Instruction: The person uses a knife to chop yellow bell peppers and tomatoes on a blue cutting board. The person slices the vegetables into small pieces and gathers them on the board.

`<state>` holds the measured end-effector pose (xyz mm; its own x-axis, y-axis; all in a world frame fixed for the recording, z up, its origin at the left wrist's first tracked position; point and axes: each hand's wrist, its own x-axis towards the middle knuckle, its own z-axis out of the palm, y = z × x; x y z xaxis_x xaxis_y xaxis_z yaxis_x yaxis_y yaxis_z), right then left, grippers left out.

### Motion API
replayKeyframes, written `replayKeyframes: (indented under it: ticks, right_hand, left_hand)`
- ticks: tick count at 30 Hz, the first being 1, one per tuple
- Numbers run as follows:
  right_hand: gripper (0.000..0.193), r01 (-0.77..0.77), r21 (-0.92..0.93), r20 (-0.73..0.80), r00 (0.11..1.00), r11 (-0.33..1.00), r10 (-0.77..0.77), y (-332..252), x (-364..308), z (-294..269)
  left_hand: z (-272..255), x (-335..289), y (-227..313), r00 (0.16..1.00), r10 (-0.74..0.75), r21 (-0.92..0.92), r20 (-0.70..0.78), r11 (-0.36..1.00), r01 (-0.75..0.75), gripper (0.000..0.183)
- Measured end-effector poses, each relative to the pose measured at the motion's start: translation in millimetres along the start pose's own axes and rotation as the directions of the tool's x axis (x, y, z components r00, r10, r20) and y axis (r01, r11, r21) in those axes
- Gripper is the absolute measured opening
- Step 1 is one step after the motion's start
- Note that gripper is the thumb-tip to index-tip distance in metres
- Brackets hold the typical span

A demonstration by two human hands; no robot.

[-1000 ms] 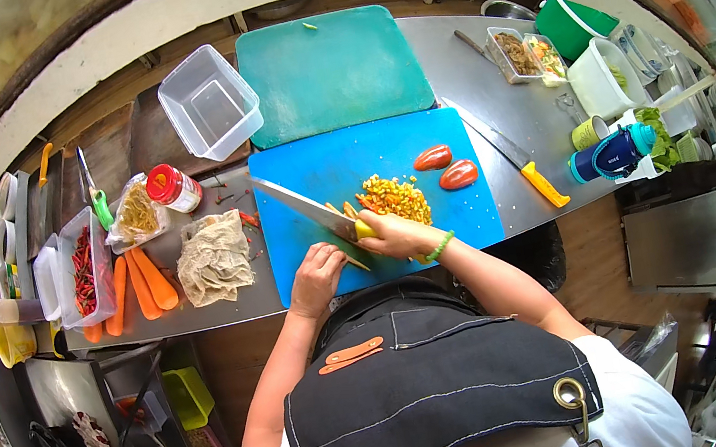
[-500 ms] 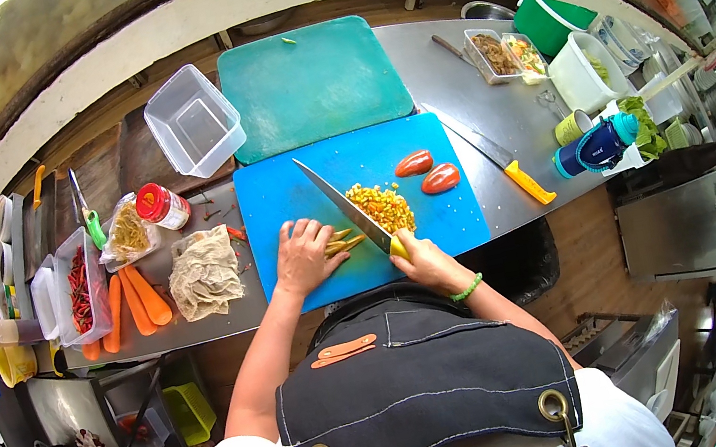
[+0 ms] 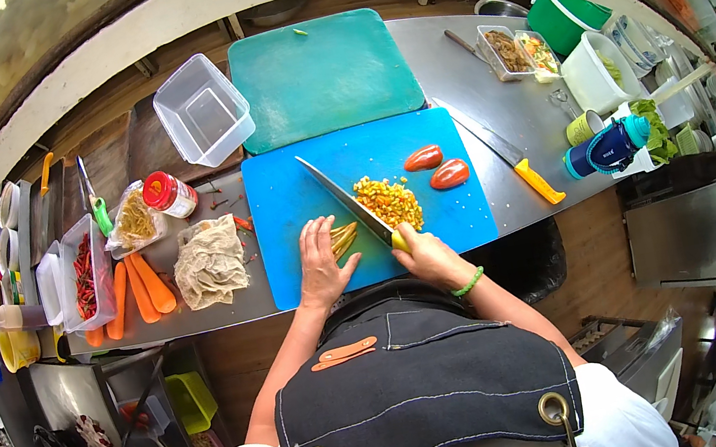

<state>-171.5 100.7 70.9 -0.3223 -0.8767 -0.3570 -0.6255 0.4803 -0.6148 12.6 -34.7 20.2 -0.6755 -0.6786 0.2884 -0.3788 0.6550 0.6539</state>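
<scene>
My right hand [image 3: 430, 261] grips the yellow handle of a chef's knife [image 3: 341, 192], whose long blade rests slantwise on the blue cutting board [image 3: 275, 185]. Left of the blade, my left hand [image 3: 322, 273] lies with fingers stretched and thumb apart, alongside a small bundle of yellow-green vegetable strips [image 3: 343, 241]; their kind is unclear. A heap of yellow-orange diced vegetable [image 3: 391, 202] sits just right of the blade. Beyond it are two shiny red halves, seemingly tomato: one upper [image 3: 423, 157], one lower [image 3: 450, 174].
A green board [image 3: 323, 76] adjoins the blue one at the back, beside a clear plastic tub [image 3: 204, 112]. Another yellow-handled knife [image 3: 539, 182] lies at right, near a blue flask [image 3: 603, 149]. Leftward are a crumpled cloth [image 3: 209, 264], carrots [image 3: 140, 291] and a tub of red chillies [image 3: 86, 276].
My left hand's fingers have straightened, and the strips, spread apart before, now lie bunched together along the blade. The knife stays on the board in my right hand. The whole view has shifted slightly.
</scene>
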Motion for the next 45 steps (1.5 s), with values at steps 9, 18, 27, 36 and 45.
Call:
replayKeyframes:
  ticks: [9, 18, 27, 36, 45]
  right_hand:
    - [0.031, 0.131, -0.086, 0.012, 0.991, 0.988, -0.131, -6, -1, 5]
    - [0.023, 0.162, -0.21, 0.061, 0.986, 0.964, -0.152, -50, -4, -18]
    - [0.025, 0.143, -0.19, 0.048, 0.99, 0.971, -0.136, -34, 29, 22]
    - [0.03, 0.119, -0.213, 0.134, 0.987, 0.97, -0.092, -49, 17, -2]
    - [0.029, 0.185, -0.189, 0.06, 0.982, 0.964, -0.177, -39, 55, 21]
  left_hand:
    - [-15, 6, -6, 0.996, 0.09, -0.026, 0.002, 0.996, -0.09, 0.041]
    - [-1, -7, -11, 0.987, 0.135, -0.015, -0.084, 0.99, -0.137, 0.025]
    - [-4, -8, -9, 0.981, 0.193, -0.007, -0.019, 0.981, -0.193, 0.018]
    - [-5, -9, -9, 0.984, 0.174, -0.032, -0.049, 0.984, -0.176, 0.016]
    - [-5, -9, -9, 0.984, 0.175, -0.032, -0.041, 0.984, -0.176, 0.017]
